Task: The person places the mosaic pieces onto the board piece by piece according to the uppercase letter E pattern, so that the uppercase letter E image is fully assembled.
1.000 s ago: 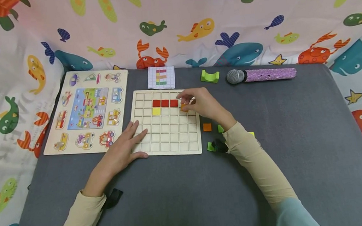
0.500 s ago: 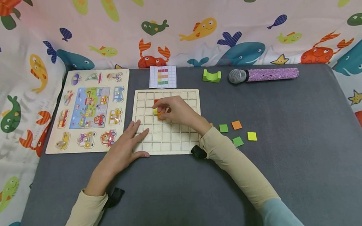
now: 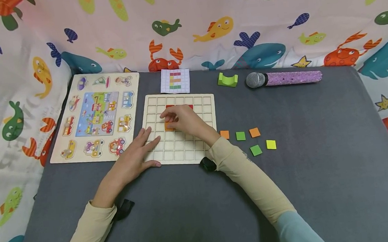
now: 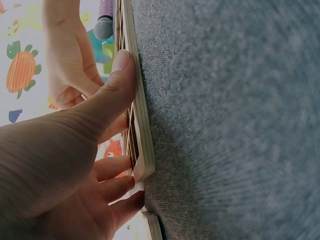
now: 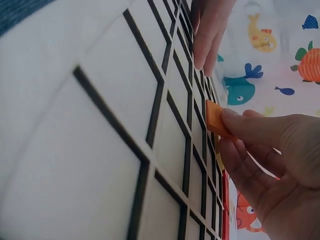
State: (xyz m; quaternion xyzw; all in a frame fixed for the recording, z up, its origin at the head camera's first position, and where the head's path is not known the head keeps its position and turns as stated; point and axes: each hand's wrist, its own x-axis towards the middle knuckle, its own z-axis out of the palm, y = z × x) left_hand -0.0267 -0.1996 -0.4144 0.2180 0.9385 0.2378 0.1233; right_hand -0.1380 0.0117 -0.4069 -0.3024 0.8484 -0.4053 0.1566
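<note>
A wooden grid board [image 3: 189, 151] lies on the grey table. My left hand [image 3: 136, 152] rests spread at its lower left edge, fingers straight; the left wrist view shows the thumb [image 4: 121, 62] along the board's side. My right hand [image 3: 189, 123] pinches an orange square tile [image 3: 169, 126] between thumb and fingers over the grid's left part. In the right wrist view this orange tile [image 5: 214, 117] is tilted, one edge right at the grid. Red tiles [image 3: 190, 106] sit in an upper row, partly hidden by my right hand. A yellow tile [image 5: 220, 161] shows just beyond the orange one.
Several loose tiles lie right of the board, among them a green tile [image 3: 240, 136] and a yellow tile [image 3: 271, 144]. A picture puzzle [image 3: 62, 146] stands at left. Behind are a pattern card [image 3: 175, 81], a green curved block [image 3: 227, 80] and a microphone [image 3: 293, 78].
My right hand has carried the orange tile leftward from the board's right side to a spot below the yellow tile. My left hand has stayed on the board's edge.
</note>
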